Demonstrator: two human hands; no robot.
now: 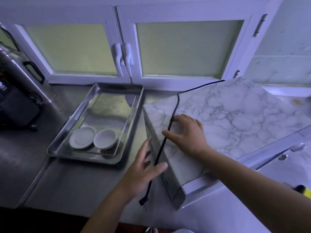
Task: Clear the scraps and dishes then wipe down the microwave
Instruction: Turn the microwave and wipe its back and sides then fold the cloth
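While right fingers (185, 118) rest atop the microwave (235, 118), left fingers (144, 149) flank it.

Steel counter (33, 165); frosted windows (70, 47)

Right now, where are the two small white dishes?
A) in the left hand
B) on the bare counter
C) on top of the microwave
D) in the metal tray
D: the saucer and the small bowl sit side by side at the near end of the metal tray.
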